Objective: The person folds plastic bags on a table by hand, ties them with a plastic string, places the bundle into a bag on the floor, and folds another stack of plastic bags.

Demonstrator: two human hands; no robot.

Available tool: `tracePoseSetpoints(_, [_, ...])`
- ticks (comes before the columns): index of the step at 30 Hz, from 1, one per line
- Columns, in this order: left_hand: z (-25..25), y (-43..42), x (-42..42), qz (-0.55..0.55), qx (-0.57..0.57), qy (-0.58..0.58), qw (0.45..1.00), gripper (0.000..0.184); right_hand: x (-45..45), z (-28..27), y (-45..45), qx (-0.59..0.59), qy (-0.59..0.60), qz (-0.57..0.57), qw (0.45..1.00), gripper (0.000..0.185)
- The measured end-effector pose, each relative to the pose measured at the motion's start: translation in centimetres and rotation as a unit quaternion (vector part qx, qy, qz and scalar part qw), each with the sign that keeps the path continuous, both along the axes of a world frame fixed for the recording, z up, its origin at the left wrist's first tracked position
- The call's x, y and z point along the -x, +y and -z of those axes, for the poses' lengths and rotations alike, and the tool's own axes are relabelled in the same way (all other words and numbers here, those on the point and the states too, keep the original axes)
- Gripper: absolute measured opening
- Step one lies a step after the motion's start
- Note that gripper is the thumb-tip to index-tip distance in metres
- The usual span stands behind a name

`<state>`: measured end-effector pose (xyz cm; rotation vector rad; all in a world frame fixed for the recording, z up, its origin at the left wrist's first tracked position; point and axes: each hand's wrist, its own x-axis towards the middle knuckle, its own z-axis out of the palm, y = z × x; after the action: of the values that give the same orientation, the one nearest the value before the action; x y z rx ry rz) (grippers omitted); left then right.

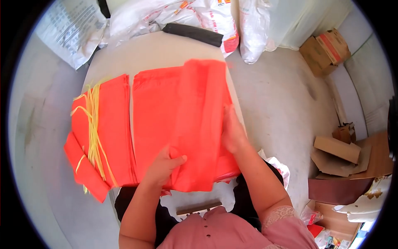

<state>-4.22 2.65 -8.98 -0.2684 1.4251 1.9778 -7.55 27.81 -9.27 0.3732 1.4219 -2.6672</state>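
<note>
Between my hands is a folded bundle of thin red cloth (199, 124), slightly blurred and raised along its length. My left hand (166, 162) pinches its lower left edge, thumb on top and the other fingers partly hidden. My right hand (233, 129) grips the right edge, with its fingertips partly behind the cloth. Beneath the bundle lies a flat stack of red cloth (153, 108). To the left is another red stack (118, 124) with yellow ties (94, 124) across it. A rolled red bundle (87, 168) with a yellow tie rests at the lower left corner.
The pale table (124, 56) carries a dark roll (192, 34) at its far edge. White plastic sacks (178, 18) stand behind it. On the floor at right are cardboard boxes (325, 52) and opened cardboard (338, 155). My legs are under the table's near edge.
</note>
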Motion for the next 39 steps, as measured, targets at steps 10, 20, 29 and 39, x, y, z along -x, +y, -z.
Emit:
tracePoseSetpoints(10, [-0.6, -0.5, -1.8, 0.127, 0.238, 0.141, 0.952, 0.096, -0.2, 3.6, -1.4, -0.306, -0.002, -0.072, 0.949, 0.083])
tracePoseSetpoints(20, [2.0, 1.6, -2.9, 0.145, 0.455, 0.558, 0.678, 0.067, -0.9, 1.4, -2.8, -0.684, 0.153, -0.110, 0.705, 0.054])
tracePoseSetpoints(29, [2.7, 1.5, -2.9, 0.232, 0.436, 0.591, 0.638, 0.055, -0.6, 1.4, -3.9, -0.729, 0.272, -0.077, 0.624, 0.050])
tracePoseSetpoints(39, [3.0, 1.4, -3.0, 0.246, 0.426, 0.575, 0.654, 0.068, -0.2, 2.1, -2.9, -0.719, 0.118, -0.118, 0.674, 0.063])
